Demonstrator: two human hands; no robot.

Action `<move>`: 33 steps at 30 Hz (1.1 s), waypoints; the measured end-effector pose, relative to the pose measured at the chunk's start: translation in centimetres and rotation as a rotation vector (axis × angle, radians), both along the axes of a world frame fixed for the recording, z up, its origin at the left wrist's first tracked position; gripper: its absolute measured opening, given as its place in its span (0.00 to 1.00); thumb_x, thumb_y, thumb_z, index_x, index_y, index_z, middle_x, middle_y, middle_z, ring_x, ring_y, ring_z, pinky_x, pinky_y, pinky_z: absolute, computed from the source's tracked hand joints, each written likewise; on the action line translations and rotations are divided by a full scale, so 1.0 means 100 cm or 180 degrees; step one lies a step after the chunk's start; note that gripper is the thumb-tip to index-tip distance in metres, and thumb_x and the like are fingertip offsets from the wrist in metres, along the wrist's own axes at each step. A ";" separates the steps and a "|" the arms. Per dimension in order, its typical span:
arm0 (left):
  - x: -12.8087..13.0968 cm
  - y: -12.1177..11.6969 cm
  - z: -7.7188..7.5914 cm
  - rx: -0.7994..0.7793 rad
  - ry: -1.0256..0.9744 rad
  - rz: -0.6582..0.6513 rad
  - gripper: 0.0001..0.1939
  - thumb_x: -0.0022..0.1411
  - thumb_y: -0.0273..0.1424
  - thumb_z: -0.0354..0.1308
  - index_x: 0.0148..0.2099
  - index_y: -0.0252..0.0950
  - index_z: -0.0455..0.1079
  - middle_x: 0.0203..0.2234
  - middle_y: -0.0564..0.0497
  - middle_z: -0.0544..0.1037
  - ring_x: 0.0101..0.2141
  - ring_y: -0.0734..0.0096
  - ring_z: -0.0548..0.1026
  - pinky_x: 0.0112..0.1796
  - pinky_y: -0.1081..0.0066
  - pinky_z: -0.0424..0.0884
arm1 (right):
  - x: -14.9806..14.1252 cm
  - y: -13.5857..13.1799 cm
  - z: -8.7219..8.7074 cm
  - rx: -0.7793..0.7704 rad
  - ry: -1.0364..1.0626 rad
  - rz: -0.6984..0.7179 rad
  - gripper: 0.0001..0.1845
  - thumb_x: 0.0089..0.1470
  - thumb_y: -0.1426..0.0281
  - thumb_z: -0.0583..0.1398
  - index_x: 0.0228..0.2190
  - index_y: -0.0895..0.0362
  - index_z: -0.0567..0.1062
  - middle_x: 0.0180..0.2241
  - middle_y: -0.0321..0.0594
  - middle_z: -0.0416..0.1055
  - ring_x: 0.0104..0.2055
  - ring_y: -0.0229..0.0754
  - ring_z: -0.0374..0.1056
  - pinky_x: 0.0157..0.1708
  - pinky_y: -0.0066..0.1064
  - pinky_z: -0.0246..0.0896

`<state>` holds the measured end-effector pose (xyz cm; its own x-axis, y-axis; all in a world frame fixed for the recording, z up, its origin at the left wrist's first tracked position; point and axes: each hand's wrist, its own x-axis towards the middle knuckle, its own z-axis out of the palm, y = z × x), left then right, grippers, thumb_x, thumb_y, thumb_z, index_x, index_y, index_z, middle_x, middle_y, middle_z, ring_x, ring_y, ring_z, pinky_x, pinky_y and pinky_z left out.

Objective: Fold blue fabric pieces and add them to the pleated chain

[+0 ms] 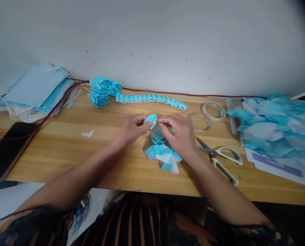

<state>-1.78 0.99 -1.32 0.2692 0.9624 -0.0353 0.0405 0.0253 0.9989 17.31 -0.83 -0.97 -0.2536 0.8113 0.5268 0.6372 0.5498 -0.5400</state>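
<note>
Between the thumb and fingers of my left hand (132,130) is a small folded blue petal (151,119) with a white edge, held above the table. My right hand (178,131) is closed in a pinch at the petal's right edge; whatever its fingertips hold is too small to make out. Just below the hands lie loose blue and white fabric pieces (164,152), partly covered by my right hand. White-handled scissors (213,153) rest spread beside my right wrist. Two rolls of tape, a narrow one (208,123) and a wider one (222,112), lie beyond that hand.
Folded blue fabric flowers (101,90) and a pleated blue strip (152,98) lie along the wall. A heap of cut fabric (275,130) fills the right end. Stacked face masks (37,85), a phone (11,147), a cable (57,106) and white scraps (87,134) are at left.
</note>
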 end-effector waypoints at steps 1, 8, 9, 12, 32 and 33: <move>0.000 0.000 0.000 0.0016 -0.0004 -0.0029 0.11 0.55 0.38 0.63 0.29 0.36 0.70 0.20 0.57 0.68 0.23 0.78 0.65 0.28 0.74 0.64 | 0.000 0.000 -0.001 -0.0018 0.0003 0.0001 0.08 0.64 0.71 0.60 0.37 0.50 0.80 0.35 0.39 0.81 0.39 0.47 0.73 0.42 0.41 0.64; 0.002 0.000 -0.005 0.0144 -0.0005 -0.0139 0.12 0.55 0.39 0.62 0.29 0.35 0.69 0.20 0.57 0.67 0.24 0.78 0.63 0.27 0.75 0.60 | -0.001 0.000 -0.002 -0.0054 0.0044 0.0011 0.06 0.63 0.71 0.62 0.35 0.51 0.81 0.33 0.38 0.80 0.38 0.44 0.74 0.41 0.38 0.65; 0.002 0.000 -0.005 0.0165 0.0023 -0.0136 0.12 0.55 0.39 0.62 0.29 0.35 0.69 0.20 0.57 0.67 0.24 0.78 0.63 0.27 0.75 0.59 | -0.001 0.000 -0.002 -0.0048 0.0048 0.0001 0.06 0.62 0.71 0.62 0.35 0.52 0.81 0.33 0.38 0.80 0.37 0.44 0.74 0.40 0.37 0.65; 0.002 0.001 -0.007 0.0250 0.0137 -0.0119 0.13 0.56 0.39 0.62 0.28 0.35 0.69 0.21 0.57 0.66 0.25 0.77 0.62 0.28 0.74 0.58 | -0.001 0.000 -0.002 -0.0110 0.0115 0.0000 0.06 0.61 0.72 0.63 0.33 0.52 0.80 0.31 0.37 0.79 0.35 0.43 0.73 0.39 0.35 0.65; 0.003 -0.001 -0.005 0.0172 0.0000 -0.0140 0.12 0.54 0.39 0.63 0.28 0.35 0.71 0.20 0.57 0.66 0.25 0.77 0.62 0.28 0.74 0.58 | 0.000 0.001 0.000 -0.0463 0.0482 0.0137 0.07 0.60 0.73 0.62 0.31 0.53 0.80 0.29 0.35 0.78 0.32 0.39 0.71 0.35 0.32 0.64; 0.003 -0.001 -0.004 0.0159 -0.0012 -0.0142 0.12 0.54 0.39 0.63 0.28 0.35 0.71 0.21 0.57 0.67 0.25 0.77 0.62 0.28 0.74 0.58 | 0.000 0.001 0.001 -0.0491 0.0506 0.0142 0.07 0.60 0.73 0.62 0.31 0.53 0.80 0.29 0.34 0.78 0.32 0.39 0.71 0.35 0.32 0.64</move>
<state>-1.50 0.92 -1.75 0.3119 0.9500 0.0137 0.0368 -0.0265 0.9990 17.33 -0.76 -0.89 -0.2148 0.8752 0.4334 0.5143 0.4786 -0.7116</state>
